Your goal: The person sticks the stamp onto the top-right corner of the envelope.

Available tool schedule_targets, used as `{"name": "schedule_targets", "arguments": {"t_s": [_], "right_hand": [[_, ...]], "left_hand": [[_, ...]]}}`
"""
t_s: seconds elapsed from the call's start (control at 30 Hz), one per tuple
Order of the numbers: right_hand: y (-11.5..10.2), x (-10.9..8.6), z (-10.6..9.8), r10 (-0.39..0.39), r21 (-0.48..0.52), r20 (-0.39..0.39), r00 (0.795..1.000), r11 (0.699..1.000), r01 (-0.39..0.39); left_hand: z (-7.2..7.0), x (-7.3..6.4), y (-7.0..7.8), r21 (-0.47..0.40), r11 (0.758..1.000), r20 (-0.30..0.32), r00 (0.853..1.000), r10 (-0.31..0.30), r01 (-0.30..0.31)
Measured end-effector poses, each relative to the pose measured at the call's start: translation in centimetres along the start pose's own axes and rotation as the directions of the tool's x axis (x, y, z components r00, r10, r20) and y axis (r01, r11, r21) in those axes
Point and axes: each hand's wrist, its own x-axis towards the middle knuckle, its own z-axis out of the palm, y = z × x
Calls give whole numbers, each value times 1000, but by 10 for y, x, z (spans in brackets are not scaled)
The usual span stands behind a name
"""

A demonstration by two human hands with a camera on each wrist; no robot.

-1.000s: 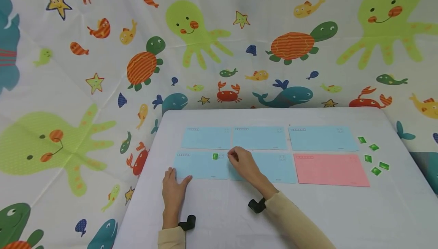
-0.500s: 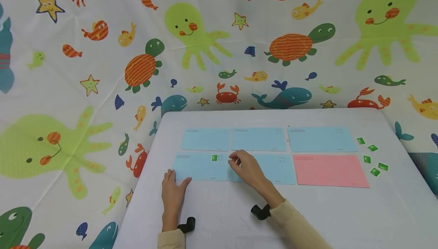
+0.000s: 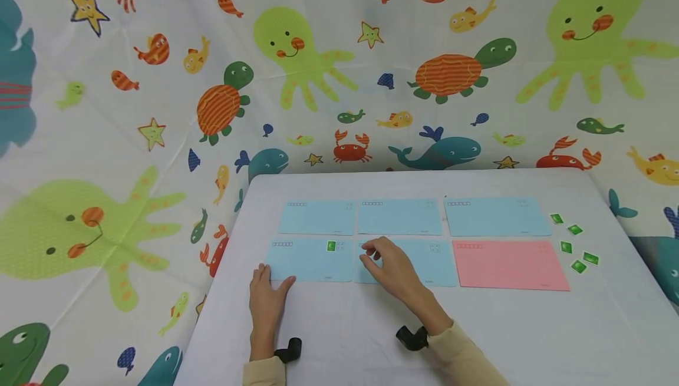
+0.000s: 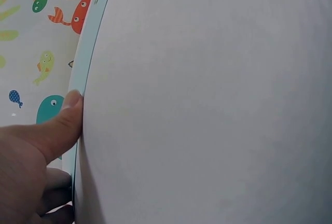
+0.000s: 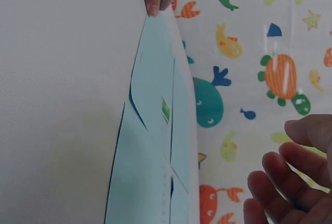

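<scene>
My left hand (image 3: 267,302) rests at the lower left corner of a blue envelope (image 3: 307,265) in the front row, its thumb on the bottom edge. A small green stamp (image 3: 331,246) lies on this envelope near its upper right, just left of the printed stamp box. My right hand (image 3: 391,268) hovers over the neighbouring blue envelope (image 3: 432,268), partly hiding it. In the right wrist view, the right hand's fingers (image 5: 280,177) are loosely bent and separated, holding nothing. The left wrist view shows the left thumb (image 4: 67,115) on the envelope's edge.
Three more blue envelopes (image 3: 317,218) form the back row. A pink envelope (image 3: 509,265) lies at the front right. Several green stamps (image 3: 566,247) are scattered right of the envelopes on the white tabletop (image 3: 345,333). A cloth with sea animals hangs behind and to the left.
My right hand has shifted right and slightly toward me, away from the stamp, and its fingers have spread apart. The left hand keeps its place at the envelope's corner.
</scene>
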Motion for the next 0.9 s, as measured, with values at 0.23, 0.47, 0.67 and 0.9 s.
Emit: {"name": "schedule_targets", "arguments": {"t_s": [0.23, 0.47, 0.67, 0.9], "right_hand": [[1, -9, -8, -8, 7, 0, 1000, 1000, 8], [1, -17, -16, 19, 7, 12, 1000, 1000, -19], [1, -23, -22, -5, -8, -7, 1000, 1000, 5], [1, -28, -30, -43, -18, -33, 999, 999, 42]], "left_hand": [[-1, 1, 2, -7, 1000, 10, 1000, -5, 5], [0, 1, 0, -9, 1000, 8, 1000, -3, 3], [0, -1, 1, -13, 1000, 19, 1000, -5, 5], [-1, -1, 0, 1, 1000, 30, 1000, 2, -2]]}}
